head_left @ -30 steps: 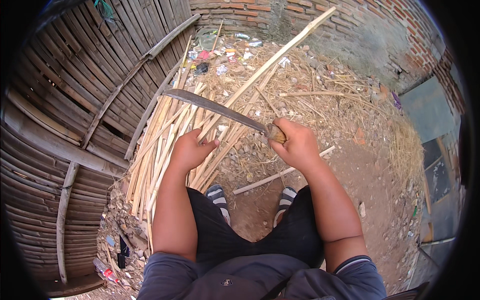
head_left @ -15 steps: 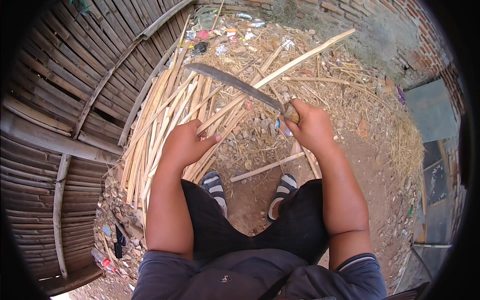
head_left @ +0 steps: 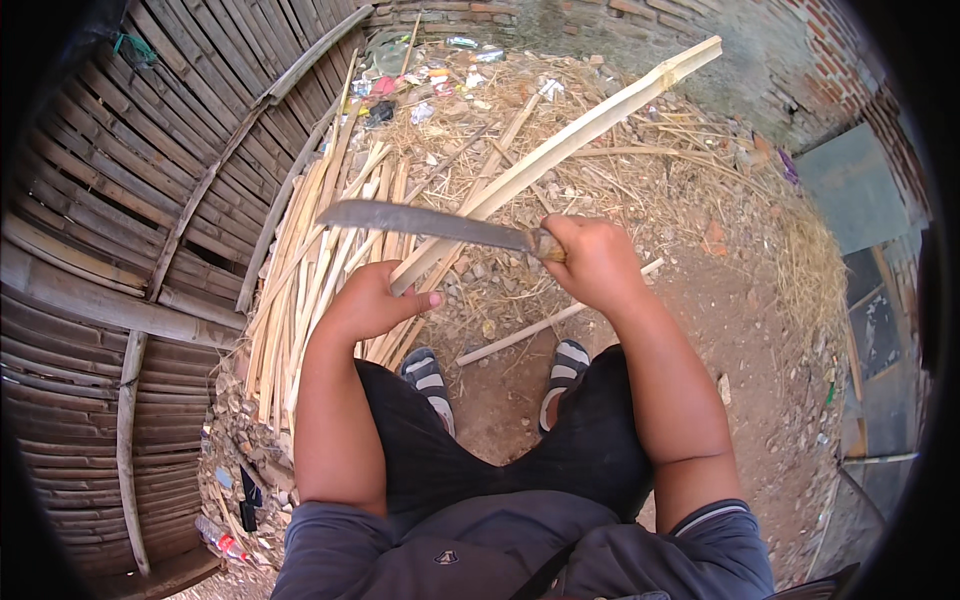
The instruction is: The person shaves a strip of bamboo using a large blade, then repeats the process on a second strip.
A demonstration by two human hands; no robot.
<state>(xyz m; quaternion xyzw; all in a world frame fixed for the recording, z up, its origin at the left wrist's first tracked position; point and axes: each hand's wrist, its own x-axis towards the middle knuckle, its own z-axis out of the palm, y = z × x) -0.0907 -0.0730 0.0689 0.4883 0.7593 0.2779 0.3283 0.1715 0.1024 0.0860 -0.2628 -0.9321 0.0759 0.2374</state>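
Note:
My left hand (head_left: pixel 372 302) is closed round the near end of a long split bamboo strip (head_left: pixel 570 140), thumb out along one side. The strip slants up and away to the far right, its pale hollow inner face showing. My right hand (head_left: pixel 598 262) grips the wooden handle of a machete (head_left: pixel 430 222). Its dark, curved blade points left and lies across the strip, just beyond my left hand; whether the edge touches the strip I cannot tell. Beside my left hand, many cut bamboo strips (head_left: pixel 290 300) lie in a loose pile.
A bamboo-slat wall (head_left: pixel 90 170) rises on the left, and a brick wall (head_left: pixel 760 60) stands at the back. Straw and rubble (head_left: pixel 640 180) cover the ground ahead. A loose stick (head_left: pixel 530 328) lies beyond my feet. Grey panels (head_left: pixel 855 190) lean at the right; a plastic bottle (head_left: pixel 220 538) lies lower left.
The machete has moved left and nearer to me along with my right hand. The strip has rolled so its hollow face shows more, and my left hand has shifted slightly nearer.

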